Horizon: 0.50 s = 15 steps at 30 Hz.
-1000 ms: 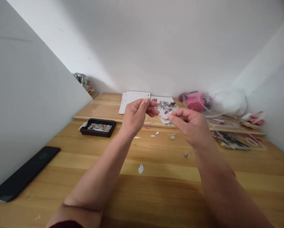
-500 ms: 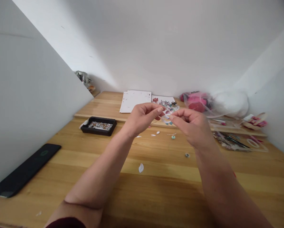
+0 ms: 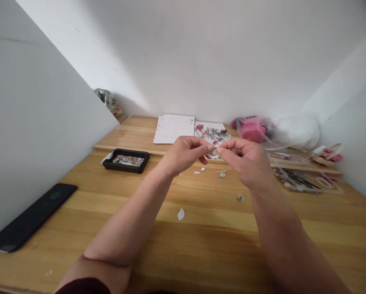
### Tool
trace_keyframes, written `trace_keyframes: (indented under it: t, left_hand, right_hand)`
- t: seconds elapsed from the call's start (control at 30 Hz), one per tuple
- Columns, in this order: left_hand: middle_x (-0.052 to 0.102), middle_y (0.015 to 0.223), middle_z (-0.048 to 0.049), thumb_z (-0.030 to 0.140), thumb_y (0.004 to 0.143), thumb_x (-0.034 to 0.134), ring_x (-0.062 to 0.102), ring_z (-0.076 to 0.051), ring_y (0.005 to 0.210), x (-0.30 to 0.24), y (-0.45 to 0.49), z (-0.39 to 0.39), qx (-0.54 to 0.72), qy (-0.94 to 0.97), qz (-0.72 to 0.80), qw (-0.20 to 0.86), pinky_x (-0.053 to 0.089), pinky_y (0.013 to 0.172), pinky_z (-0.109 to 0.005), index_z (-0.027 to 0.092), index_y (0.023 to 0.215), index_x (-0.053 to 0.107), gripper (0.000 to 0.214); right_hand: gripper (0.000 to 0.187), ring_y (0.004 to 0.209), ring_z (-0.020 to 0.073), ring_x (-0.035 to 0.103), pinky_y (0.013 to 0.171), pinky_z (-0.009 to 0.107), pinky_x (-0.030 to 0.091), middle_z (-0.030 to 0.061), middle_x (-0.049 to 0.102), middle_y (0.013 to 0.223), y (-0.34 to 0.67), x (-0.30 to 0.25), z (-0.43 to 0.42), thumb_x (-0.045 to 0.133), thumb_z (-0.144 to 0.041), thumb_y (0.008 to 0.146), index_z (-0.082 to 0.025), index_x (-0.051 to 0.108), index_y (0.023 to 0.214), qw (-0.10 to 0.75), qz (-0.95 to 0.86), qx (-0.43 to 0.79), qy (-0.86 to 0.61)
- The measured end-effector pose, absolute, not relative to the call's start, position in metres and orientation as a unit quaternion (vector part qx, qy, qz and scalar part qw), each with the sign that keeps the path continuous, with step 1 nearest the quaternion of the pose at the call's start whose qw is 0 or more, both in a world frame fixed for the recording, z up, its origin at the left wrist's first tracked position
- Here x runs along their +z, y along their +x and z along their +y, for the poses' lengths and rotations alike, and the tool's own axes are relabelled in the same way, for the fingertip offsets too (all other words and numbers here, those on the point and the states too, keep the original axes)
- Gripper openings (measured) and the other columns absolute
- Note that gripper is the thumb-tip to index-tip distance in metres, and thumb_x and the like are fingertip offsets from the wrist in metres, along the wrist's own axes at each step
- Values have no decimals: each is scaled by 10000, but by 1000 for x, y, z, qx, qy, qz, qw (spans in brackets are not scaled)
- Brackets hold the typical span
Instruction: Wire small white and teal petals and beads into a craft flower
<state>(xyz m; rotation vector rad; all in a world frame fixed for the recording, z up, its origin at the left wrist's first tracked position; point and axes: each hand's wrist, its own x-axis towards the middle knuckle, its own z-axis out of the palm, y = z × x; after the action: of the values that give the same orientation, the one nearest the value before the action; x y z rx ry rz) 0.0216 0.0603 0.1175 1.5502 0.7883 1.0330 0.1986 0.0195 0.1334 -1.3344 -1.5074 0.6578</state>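
My left hand (image 3: pixel 183 154) and my right hand (image 3: pixel 247 162) are raised above the wooden desk (image 3: pixel 201 237), fingertips pinched and almost touching each other. Each pinch is closed on something too small to make out; a thin thread may run between them. Behind the fingertips lies a sheet with coloured flower stickers (image 3: pixel 212 134). Small beads (image 3: pixel 222 175) and white petal-shaped paper bits (image 3: pixel 180 214) lie on the desk below the hands.
A black tray of small beads (image 3: pixel 126 160) sits at the left, a dark phone (image 3: pixel 26 218) near the left wall. White paper sheets (image 3: pixel 173 128) lie at the back. Pink and white bags (image 3: pixel 277 131) and packets of tools (image 3: pixel 302 181) crowd the right.
My left hand came down and to the right, closing its fingers until its pinch met my right hand's fingertips. The right hand barely moved.
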Motion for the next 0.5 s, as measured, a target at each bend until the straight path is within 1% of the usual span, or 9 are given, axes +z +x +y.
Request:
trace_keyframes:
  t: [0.1,0.2,0.3,0.4,0.5]
  left_hand:
    - [645,585,-2,469,868,726,499,-54,481,116,21,62,432,660,334,516,322,468,-193,156,834,752,315]
    - [647,582,-10,509,927,634,525,-66,492,115,20,64,433,665,342,503,344,486,-203,159,855,766,380]
    - [674,628,-28,447,973,573,552,-71,513,116,21,64,435,659,349,504,386,521,-212,150,851,768,375]
    - [709,724,-36,375,954,605,584,-77,575,116,21,64,446,651,332,517,423,568,-215,148,902,772,286]
    - [719,781,-37,410,877,704,580,-82,627,115,22,65,454,645,305,535,448,609,-221,147,898,774,273]
  right_hand:
    - [126,464,69,255,447,255,147,-71,366,502,198,133,20,707,-304,767,-185,684,734,484,-627,265,-550]
    - [135,459,68,256,445,258,143,-72,365,498,198,132,20,709,-311,774,-187,681,728,479,-630,261,-553]
    - [136,454,66,251,444,259,142,-75,356,495,198,131,20,706,-310,777,-190,675,720,478,-629,262,-554]
    - [120,453,65,256,445,257,145,-75,364,498,199,132,19,708,-296,767,-190,677,721,478,-629,265,-553]
    - [112,449,63,251,442,256,140,-76,362,492,199,132,19,702,-289,768,-188,680,726,476,-630,265,-554]
